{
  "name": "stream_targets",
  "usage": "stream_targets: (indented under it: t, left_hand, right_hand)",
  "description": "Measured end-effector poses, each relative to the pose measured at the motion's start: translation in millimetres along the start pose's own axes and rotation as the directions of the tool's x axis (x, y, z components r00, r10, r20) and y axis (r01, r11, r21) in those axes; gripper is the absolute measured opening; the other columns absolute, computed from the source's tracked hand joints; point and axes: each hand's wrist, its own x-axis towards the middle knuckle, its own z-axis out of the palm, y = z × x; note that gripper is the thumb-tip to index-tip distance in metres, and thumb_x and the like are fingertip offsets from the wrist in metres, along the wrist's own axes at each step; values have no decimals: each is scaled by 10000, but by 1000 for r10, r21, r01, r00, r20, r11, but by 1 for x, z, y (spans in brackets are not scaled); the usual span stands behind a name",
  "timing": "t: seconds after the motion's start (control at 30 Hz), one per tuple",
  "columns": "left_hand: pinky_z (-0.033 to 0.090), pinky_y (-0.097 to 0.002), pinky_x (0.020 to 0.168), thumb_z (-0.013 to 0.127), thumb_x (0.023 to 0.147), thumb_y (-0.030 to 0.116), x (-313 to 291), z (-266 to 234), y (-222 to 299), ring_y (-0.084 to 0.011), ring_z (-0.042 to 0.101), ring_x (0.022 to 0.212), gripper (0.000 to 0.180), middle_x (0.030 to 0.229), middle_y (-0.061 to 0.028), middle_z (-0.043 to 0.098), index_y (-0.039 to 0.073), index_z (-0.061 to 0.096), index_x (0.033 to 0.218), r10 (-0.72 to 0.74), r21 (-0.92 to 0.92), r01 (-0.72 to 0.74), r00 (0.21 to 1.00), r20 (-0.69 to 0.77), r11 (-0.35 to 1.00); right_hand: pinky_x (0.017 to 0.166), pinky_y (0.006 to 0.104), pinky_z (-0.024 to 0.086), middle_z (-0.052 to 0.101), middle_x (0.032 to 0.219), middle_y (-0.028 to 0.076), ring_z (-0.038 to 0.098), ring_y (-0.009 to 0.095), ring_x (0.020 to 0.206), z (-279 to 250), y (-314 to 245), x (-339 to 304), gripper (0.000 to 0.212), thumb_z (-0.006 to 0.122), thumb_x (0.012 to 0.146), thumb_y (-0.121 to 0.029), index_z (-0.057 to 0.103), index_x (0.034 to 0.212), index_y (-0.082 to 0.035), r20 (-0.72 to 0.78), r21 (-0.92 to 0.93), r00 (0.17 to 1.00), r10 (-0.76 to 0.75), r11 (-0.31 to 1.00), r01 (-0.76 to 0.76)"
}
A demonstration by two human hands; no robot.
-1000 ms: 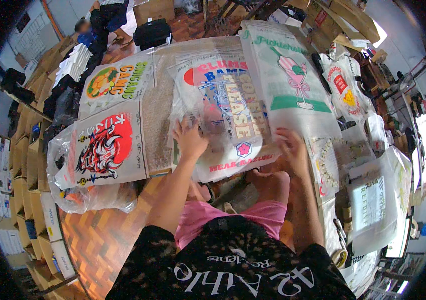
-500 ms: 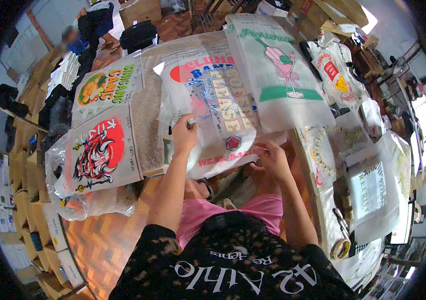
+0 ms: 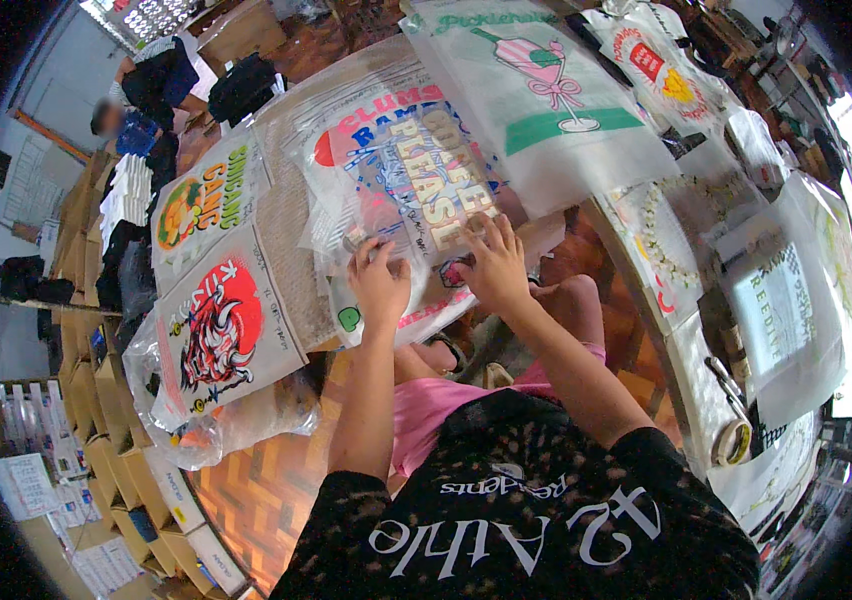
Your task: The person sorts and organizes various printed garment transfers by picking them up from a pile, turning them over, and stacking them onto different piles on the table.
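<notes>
A stack of translucent printed film sheets lies on the table in front of me, overlapping. The top one carries cream block lettering; a sheet with blue and pink lettering shows through from beneath. My left hand rests on the stack's lower left part, fingers bent and apart from the thumb. On its lower right part lies my right hand, fingers spread, fingertips touching the film beside the cream letters. The hands cover part of the lower edge, where pink print shows between them.
To the left lie a film sheet with a red mask print and one with a food-bowl print. A larger sheet with a pink glass print overlaps at the right. A tape roll and scissors sit further right. Another person is at far left.
My right hand has moved up and left onto the film from its lower right edge. The left hand's fingers have opened from a pinch. The view has turned slightly.
</notes>
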Motion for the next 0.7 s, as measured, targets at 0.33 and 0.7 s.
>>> stream_targets:
  t: [0.33, 0.7]
  left_hand:
    - [239, -440, 1046, 621, 780, 274, 5, -3, 16, -291, 409, 1200, 302, 1123, -175, 572, 42, 669, 966, 57, -58, -49, 990, 129, 997]
    - [497, -359, 787, 582, 869, 336, -10, -6, 47, -259, 605, 933, 570, 1122, -166, 551, -27, 416, 1277, -346, -772, 506, 854, 387, 384]
  right_hand:
    - [1012, 396, 349, 513, 1238, 188, 426, 369, 1199, -4, -4, 23, 288, 614, 774, -153, 602, 1045, -54, -57, 172, 985, -163, 970, 171]
    - [1021, 349, 331, 495, 1270, 199, 435, 259, 1227, -55, -24, 1, 244, 548, 845, -27, 571, 1079, 37, -88, 900, 960, 267, 434, -38]
